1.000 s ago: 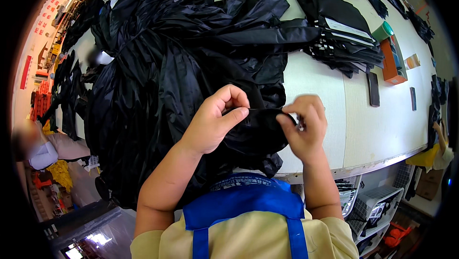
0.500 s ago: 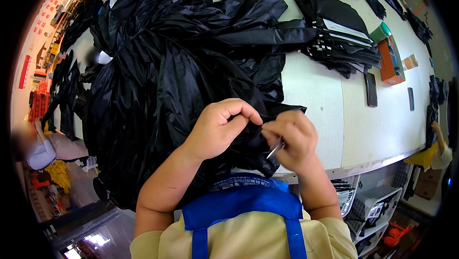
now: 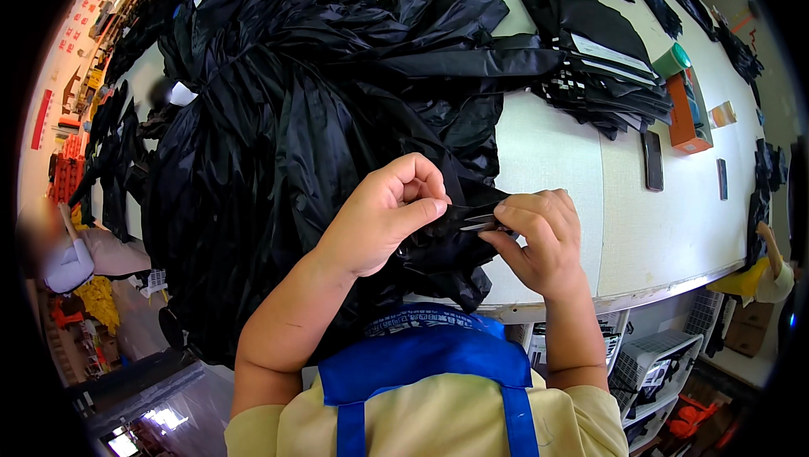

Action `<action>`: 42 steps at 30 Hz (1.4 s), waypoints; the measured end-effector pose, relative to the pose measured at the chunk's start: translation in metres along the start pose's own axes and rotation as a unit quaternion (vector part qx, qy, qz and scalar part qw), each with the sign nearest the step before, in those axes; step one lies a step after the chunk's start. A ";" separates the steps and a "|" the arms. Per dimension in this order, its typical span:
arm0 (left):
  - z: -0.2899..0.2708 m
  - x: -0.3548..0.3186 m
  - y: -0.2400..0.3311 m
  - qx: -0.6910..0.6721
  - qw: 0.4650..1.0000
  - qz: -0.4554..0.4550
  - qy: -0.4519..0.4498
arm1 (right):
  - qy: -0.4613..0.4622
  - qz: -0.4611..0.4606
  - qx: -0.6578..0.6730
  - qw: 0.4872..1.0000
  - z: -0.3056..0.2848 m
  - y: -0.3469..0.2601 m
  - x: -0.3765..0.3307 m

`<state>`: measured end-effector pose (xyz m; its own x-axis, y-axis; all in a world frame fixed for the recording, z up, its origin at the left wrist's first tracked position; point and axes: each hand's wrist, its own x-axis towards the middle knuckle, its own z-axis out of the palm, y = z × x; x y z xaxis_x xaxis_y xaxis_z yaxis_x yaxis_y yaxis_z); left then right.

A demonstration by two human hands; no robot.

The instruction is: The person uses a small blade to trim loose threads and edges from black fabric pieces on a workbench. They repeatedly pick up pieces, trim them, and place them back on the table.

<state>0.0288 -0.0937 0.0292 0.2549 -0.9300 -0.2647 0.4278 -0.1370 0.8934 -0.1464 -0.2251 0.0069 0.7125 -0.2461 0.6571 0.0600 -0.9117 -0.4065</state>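
Note:
A big heap of thin, shiny black fabric covers the left and middle of the table and hangs over its near edge. My left hand pinches an edge of this black fabric between thumb and forefinger. Just to its right, my right hand holds small metal thread snips. Their slim blades point left, against the stretch of fabric between my hands. The grip of the snips is mostly hidden in the palm.
On the pale table, a stack of folded black pieces lies at the right. Beyond it stand an orange box, a green-lidded container and a dark phone. White baskets sit below the edge. People work at both sides.
My right hand has turned and risen slightly, bringing the snips' blades round to point left at the fabric. My left hand has moved slightly left and up, still pinching.

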 end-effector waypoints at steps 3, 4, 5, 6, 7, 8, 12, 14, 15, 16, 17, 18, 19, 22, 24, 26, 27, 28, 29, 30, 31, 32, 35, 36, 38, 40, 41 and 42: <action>0.003 0.001 -0.001 -0.022 1.000 -0.008 0.011 | 0.016 0.003 0.019 1.000 0.004 0.000 -0.001; 0.004 0.001 -0.001 -0.024 1.000 -0.009 0.015 | 0.020 0.006 0.029 0.999 0.006 0.000 0.000; 0.004 0.000 -0.002 -0.025 0.999 -0.010 0.020 | 0.023 0.007 0.034 0.999 0.008 0.000 0.000; 0.005 0.001 -0.002 -0.026 0.999 -0.011 0.024 | 0.025 0.008 0.038 0.999 0.009 0.000 0.001; 0.005 0.000 -0.001 -0.027 0.999 -0.015 0.025 | 0.027 0.009 0.043 0.999 0.011 0.000 0.001; 0.005 0.000 -0.001 -0.028 0.999 -0.019 0.025 | 0.026 0.010 0.039 0.999 0.011 -0.001 0.001; 0.002 -0.001 -0.001 -0.027 0.999 -0.022 0.028 | 0.012 -0.006 0.013 1.000 0.007 -0.004 0.007; 0.002 -0.002 0.000 -0.018 0.999 -0.028 0.031 | 0.002 -0.018 0.001 1.000 0.004 -0.005 0.008; 0.002 -0.002 0.000 -0.013 0.999 -0.031 0.033 | -0.001 -0.023 -0.001 1.000 0.004 -0.005 0.008; 0.002 -0.002 0.000 -0.016 0.999 -0.032 0.034 | -0.003 -0.027 -0.004 1.000 0.003 -0.005 0.008; 0.002 -0.002 0.000 -0.018 0.999 -0.032 0.035 | -0.004 -0.031 -0.009 0.999 0.003 -0.005 0.008; 0.002 -0.002 0.000 -0.020 0.999 -0.033 0.037 | -0.005 -0.036 -0.015 0.999 0.003 -0.005 0.008; 0.002 -0.001 -0.001 -0.019 0.999 -0.034 0.038 | -0.005 -0.041 -0.020 0.999 0.003 -0.005 0.008; 0.001 -0.001 -0.001 -0.022 0.998 -0.036 0.042 | 0.008 -0.030 0.052 0.998 0.007 -0.001 0.005; 0.001 -0.002 0.000 -0.031 0.998 -0.036 0.047 | 0.039 0.110 0.222 0.968 0.012 0.002 -0.006; -0.001 -0.001 -0.005 0.001 0.999 -0.046 0.028 | 0.081 0.202 0.367 0.904 0.014 0.011 -0.015; -0.002 -0.002 -0.007 0.017 0.998 -0.051 0.020 | 0.123 0.254 0.388 0.878 0.018 0.019 -0.016; 0.000 -0.001 -0.008 0.128 0.990 -0.061 -0.024 | 0.170 0.287 0.392 0.857 0.023 0.035 -0.019; 0.000 -0.002 -0.016 0.239 0.968 -0.044 -0.064 | 0.216 0.319 0.396 0.834 0.030 0.054 -0.020; -0.002 -0.002 -0.026 0.345 0.930 -0.081 -0.100 | 0.194 0.369 0.350 0.839 0.037 0.072 -0.021; -0.004 -0.004 -0.040 0.444 0.878 -0.118 -0.134 | 0.170 0.418 0.302 0.840 0.044 0.090 -0.025; -0.015 -0.007 -0.068 0.582 0.786 -0.147 -0.147 | 0.121 0.474 0.286 0.824 0.058 0.110 -0.033; -0.046 0.000 -0.131 0.776 0.520 -0.268 -0.236 | 0.062 0.564 0.254 0.783 0.113 0.151 -0.065; -0.039 0.003 -0.124 0.790 0.502 -0.216 -0.279 | 0.040 0.512 0.186 0.838 0.134 0.170 -0.086; -0.028 0.009 -0.120 0.787 0.554 -0.020 -0.271 | 0.031 0.426 0.052 0.903 0.166 0.183 -0.104; -0.010 0.037 -0.114 0.716 0.655 0.183 -0.158 | -0.003 0.506 0.184 0.843 0.163 0.161 -0.091; 0.000 0.055 -0.106 0.677 0.700 0.200 -0.109 | -0.017 0.542 0.247 0.803 0.151 0.146 -0.079; 0.003 0.070 -0.101 0.590 0.765 0.257 -0.037 | -0.084 0.542 0.232 0.803 0.142 0.136 -0.075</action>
<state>0.0007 -0.1463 -0.0788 0.0578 -0.9752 0.2136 -0.8031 0.0817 0.5902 -0.0926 -0.2841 -0.1878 0.6033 -0.7298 -0.3215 -0.4329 0.0389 -0.9006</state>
